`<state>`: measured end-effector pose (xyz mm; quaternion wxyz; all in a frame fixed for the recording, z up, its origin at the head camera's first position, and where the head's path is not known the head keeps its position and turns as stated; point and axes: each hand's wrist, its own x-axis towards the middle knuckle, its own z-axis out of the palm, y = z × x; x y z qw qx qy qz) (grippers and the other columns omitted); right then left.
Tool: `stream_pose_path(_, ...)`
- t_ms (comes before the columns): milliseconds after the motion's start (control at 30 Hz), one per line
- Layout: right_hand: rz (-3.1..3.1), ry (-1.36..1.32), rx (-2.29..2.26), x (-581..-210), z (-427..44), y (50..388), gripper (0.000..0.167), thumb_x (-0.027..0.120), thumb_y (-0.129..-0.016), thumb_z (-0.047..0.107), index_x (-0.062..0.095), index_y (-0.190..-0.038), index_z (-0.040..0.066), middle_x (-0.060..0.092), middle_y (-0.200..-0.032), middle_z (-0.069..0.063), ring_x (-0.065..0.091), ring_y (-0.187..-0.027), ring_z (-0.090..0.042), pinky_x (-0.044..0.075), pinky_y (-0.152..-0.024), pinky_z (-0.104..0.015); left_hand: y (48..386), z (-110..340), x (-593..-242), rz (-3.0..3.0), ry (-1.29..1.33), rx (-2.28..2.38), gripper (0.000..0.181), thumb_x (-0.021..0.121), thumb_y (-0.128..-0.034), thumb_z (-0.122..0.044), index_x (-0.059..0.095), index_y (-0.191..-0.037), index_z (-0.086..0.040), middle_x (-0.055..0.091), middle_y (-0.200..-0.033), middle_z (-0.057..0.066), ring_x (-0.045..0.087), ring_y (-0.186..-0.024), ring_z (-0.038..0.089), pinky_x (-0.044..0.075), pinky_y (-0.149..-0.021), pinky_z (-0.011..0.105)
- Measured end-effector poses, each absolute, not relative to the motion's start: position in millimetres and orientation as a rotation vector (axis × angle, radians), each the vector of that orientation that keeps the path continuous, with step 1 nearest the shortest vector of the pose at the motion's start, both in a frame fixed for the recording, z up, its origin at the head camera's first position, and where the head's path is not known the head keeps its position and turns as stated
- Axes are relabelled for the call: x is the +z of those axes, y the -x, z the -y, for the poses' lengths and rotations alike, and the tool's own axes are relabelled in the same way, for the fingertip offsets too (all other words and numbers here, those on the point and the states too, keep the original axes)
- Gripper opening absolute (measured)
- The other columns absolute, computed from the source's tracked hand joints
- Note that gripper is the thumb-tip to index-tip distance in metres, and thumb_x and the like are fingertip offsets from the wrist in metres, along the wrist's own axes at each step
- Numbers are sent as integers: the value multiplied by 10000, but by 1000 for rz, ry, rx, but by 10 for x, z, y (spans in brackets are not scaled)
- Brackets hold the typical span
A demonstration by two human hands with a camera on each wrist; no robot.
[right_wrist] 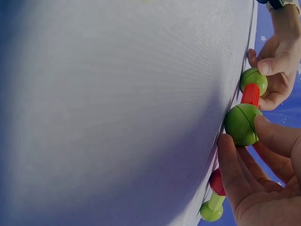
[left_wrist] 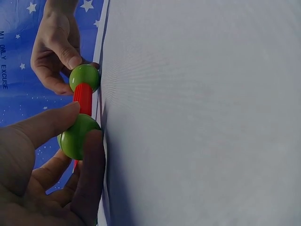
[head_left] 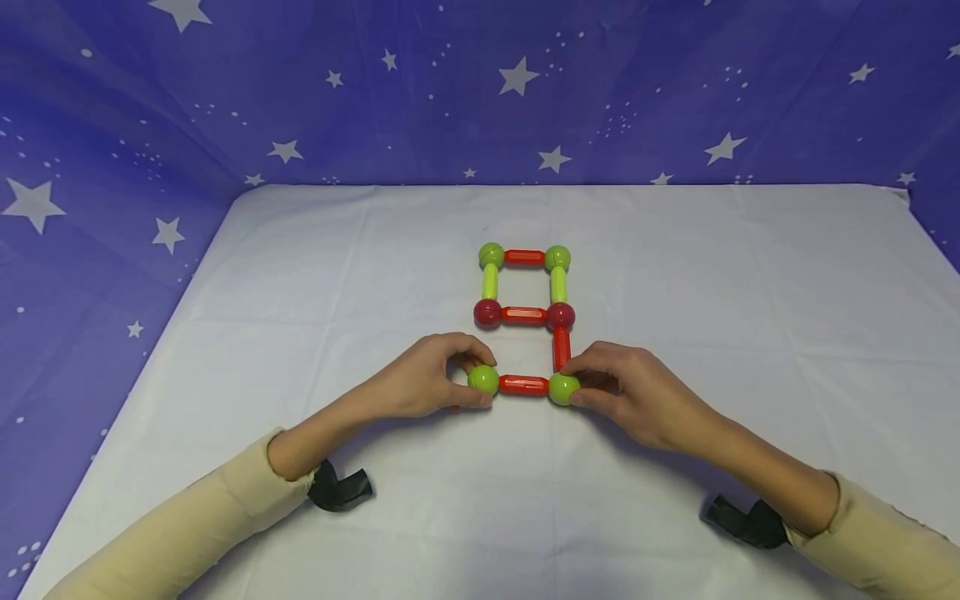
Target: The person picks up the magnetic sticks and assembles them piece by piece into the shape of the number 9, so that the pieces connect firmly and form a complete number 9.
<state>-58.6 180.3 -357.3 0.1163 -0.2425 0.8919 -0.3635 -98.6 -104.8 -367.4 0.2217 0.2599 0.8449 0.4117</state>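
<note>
My left hand pinches a green ball between thumb and fingers. Another green ball is pinched by my right hand. A red rod joins these two balls. From the right ball a second red rod runs up to a dark red ball. Beyond lies a square of rods and balls: a red rod along its near side, light green rods on both flanks, a red rod at the far side. The left dark red ball has a gap below it.
A white cloth covers the table. Behind and to the left hangs a purple-blue curtain with stars. Black straps show at both sleeve cuffs.
</note>
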Motion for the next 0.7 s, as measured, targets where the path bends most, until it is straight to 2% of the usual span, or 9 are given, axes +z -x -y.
stream_pose_path(700,-2599,705,-1048,-3568,-1808,594,334,773,-836,21,707,-1156,89,672,-1034,51,631,-903,-93,556,-804,-257,975,1045,-3698,-2347,-729,1137,351,836,-796,-153,664,-1099,-111,627,-983,-48,570,-933,137,495,-856,312)
